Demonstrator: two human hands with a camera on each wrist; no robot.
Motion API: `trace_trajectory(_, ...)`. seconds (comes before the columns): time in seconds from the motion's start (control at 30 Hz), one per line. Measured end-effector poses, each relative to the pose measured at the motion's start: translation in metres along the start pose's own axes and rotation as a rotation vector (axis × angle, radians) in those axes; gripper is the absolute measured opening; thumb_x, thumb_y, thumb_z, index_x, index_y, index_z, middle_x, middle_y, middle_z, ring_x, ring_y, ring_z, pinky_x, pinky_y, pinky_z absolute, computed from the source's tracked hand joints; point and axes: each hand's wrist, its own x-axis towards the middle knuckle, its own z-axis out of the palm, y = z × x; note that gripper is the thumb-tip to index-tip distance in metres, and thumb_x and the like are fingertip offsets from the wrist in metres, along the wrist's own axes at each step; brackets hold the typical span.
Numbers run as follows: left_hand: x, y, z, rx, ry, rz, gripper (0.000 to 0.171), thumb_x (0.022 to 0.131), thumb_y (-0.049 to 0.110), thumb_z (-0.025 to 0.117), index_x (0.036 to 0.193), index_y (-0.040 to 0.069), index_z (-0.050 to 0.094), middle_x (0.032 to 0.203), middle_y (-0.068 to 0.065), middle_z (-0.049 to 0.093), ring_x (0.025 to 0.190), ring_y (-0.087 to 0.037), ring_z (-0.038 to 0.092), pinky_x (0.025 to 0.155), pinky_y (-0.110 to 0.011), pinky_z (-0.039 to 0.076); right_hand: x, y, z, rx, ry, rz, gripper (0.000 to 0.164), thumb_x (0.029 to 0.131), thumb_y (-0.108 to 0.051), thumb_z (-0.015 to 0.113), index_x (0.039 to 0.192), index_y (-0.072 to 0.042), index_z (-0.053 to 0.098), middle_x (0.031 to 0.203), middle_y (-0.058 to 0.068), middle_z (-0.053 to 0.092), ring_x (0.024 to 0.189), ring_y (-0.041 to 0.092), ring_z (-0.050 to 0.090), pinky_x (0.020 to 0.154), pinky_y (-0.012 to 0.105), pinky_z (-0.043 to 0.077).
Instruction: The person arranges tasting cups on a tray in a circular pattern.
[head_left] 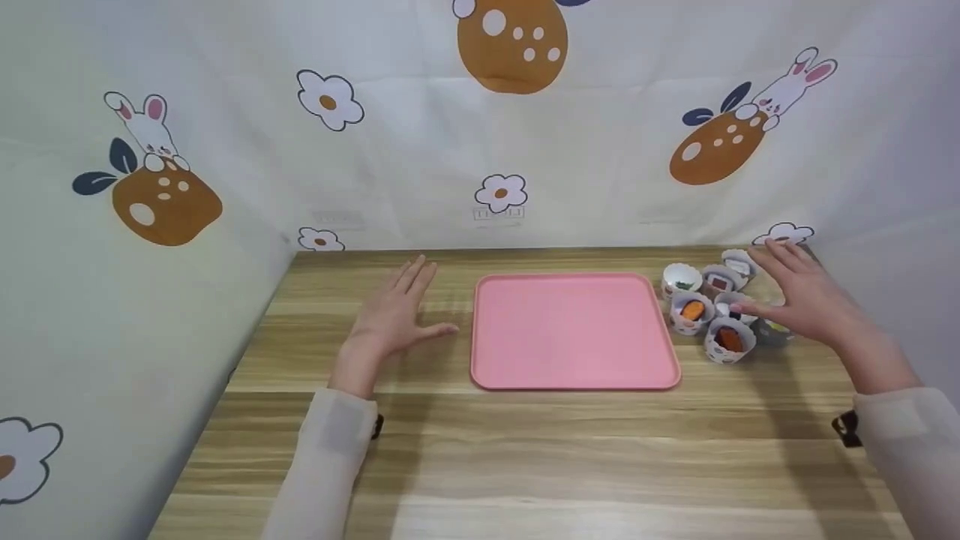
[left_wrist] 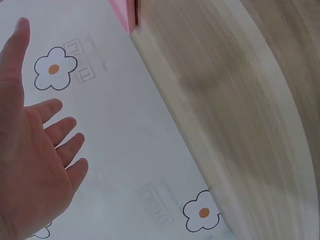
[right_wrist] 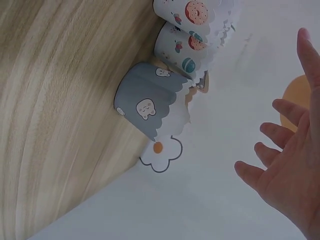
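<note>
My left hand (head_left: 388, 313) hovers over the table to the left of a pink tray (head_left: 574, 330), fingers spread and nothing in them. Over on the right, my right hand (head_left: 810, 296) is held above a cluster of paper baking cups (head_left: 729, 352), its thumb and fingers apart, also holding nothing. Small items lie in the cups, among them an orange piece (head_left: 692, 310) and a reddish-brown piece (head_left: 728, 340). Part of the cluster is hidden under the right hand. In the right wrist view a grey cup (right_wrist: 145, 102) with bear faces stands near the patterned cups (right_wrist: 182, 47), apart from the hand.
The wooden table (head_left: 540, 450) runs back to a cream curtain (head_left: 405, 172) printed with rabbits, fruit and flowers. Curtain also hangs along the left and right sides. The tray's right edge lies close to the cups.
</note>
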Motion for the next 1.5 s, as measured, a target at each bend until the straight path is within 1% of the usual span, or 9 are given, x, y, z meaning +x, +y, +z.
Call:
trace_trajectory(0.17, 0.000, 0.004, 0.004, -0.009, -0.021, 0.040, 0.111, 0.081, 0.070, 0.066, 0.161, 0.012, 0.016, 0.169, -0.012, 0.011, 0.155, -0.035, 0.016, 0.128, -0.049, 0.009, 0.000, 0.001, 0.001, 0.008, 0.006, -0.006, 0.095, 0.086, -0.052, 0.072, 0.157, -0.007, 0.028, 0.163, 0.029, 0.017, 0.150, 0.053, 0.010, 0.114, 0.076, 0.015)
trace_trajectory(0.27, 0.000, 0.006, 0.006, -0.025, -0.040, 0.059, 0.112, 0.079, 0.068, 0.070, 0.161, 0.012, 0.016, 0.169, -0.012, 0.012, 0.155, -0.034, 0.015, 0.128, -0.049, 0.011, 0.000, 0.000, 0.001, 0.008, 0.007, -0.002, 0.094, 0.085, -0.052, 0.073, 0.156, -0.007, 0.030, 0.163, 0.029, 0.017, 0.150, 0.052, 0.011, 0.114, 0.076, 0.015)
trace_trajectory(0.47, -0.001, 0.009, 0.012, -0.061, -0.066, 0.081, 0.116, 0.074, 0.067, 0.074, 0.161, 0.014, 0.018, 0.168, -0.010, 0.016, 0.154, -0.035, 0.018, 0.127, -0.051, 0.018, 0.000, -0.001, 0.004, -0.034, 0.038, -0.037, 0.093, 0.085, -0.053, 0.073, 0.152, -0.002, 0.035, 0.159, 0.031, 0.025, 0.147, 0.053, 0.018, 0.114, 0.074, 0.019)
trace_trajectory(0.6, 0.000, 0.012, 0.017, -0.078, -0.074, 0.080, 0.117, 0.072, 0.067, 0.076, 0.160, 0.014, 0.021, 0.168, -0.010, 0.019, 0.154, -0.035, 0.020, 0.126, -0.051, 0.022, -0.001, -0.003, 0.004, -0.040, 0.043, -0.042, 0.093, 0.084, -0.053, 0.073, 0.152, -0.001, 0.036, 0.159, 0.030, 0.027, 0.147, 0.052, 0.020, 0.114, 0.074, 0.019)
trace_trajectory(0.77, 0.001, 0.016, 0.022, -0.110, -0.080, 0.079, 0.117, 0.072, 0.065, 0.078, 0.160, 0.013, 0.022, 0.166, -0.011, 0.023, 0.153, -0.035, 0.024, 0.126, -0.050, 0.024, -0.001, -0.005, 0.004, -0.029, 0.020, -0.025, 0.093, 0.084, -0.053, 0.073, 0.153, -0.003, 0.035, 0.160, 0.029, 0.026, 0.148, 0.051, 0.019, 0.114, 0.074, 0.019)
trace_trajectory(0.93, 0.001, 0.019, 0.027, -0.114, -0.094, 0.081, 0.119, 0.071, 0.066, 0.078, 0.159, 0.009, 0.023, 0.167, -0.011, 0.022, 0.154, -0.033, 0.021, 0.127, -0.048, 0.020, -0.002, -0.007, 0.004, -0.036, -0.008, -0.001, 0.094, 0.084, -0.057, 0.072, 0.154, -0.007, 0.034, 0.161, 0.027, 0.023, 0.148, 0.051, 0.018, 0.112, 0.076, 0.018)
trace_trajectory(1.0, 0.001, 0.021, 0.029, -0.110, -0.109, 0.077, 0.120, 0.070, 0.067, 0.078, 0.159, 0.009, 0.022, 0.167, -0.010, 0.020, 0.155, -0.032, 0.020, 0.127, -0.047, 0.019, -0.002, -0.008, 0.005, -0.035, -0.012, 0.004, 0.093, 0.085, -0.057, 0.071, 0.154, -0.008, 0.033, 0.162, 0.027, 0.022, 0.148, 0.052, 0.018, 0.112, 0.076, 0.018)
trace_trajectory(1.27, 0.004, 0.029, 0.038, -0.112, -0.168, 0.061, 0.120, 0.071, 0.068, 0.077, 0.160, 0.012, 0.021, 0.168, -0.009, 0.020, 0.154, -0.031, 0.022, 0.127, -0.048, 0.022, -0.003, -0.009, 0.007, -0.044, -0.027, 0.009, 0.096, 0.086, -0.061, 0.067, 0.157, -0.010, 0.028, 0.164, 0.026, 0.019, 0.150, 0.051, 0.014, 0.110, 0.078, 0.017)
trace_trajectory(1.5, 0.007, 0.032, 0.046, -0.123, -0.182, 0.082, 0.124, 0.067, 0.068, 0.080, 0.160, 0.012, 0.021, 0.167, -0.009, 0.023, 0.154, -0.030, 0.024, 0.127, -0.046, 0.022, -0.003, -0.010, 0.008, -0.048, -0.033, 0.014, 0.098, 0.086, -0.062, 0.066, 0.157, -0.008, 0.027, 0.163, 0.028, 0.018, 0.149, 0.052, 0.014, 0.109, 0.079, 0.018)
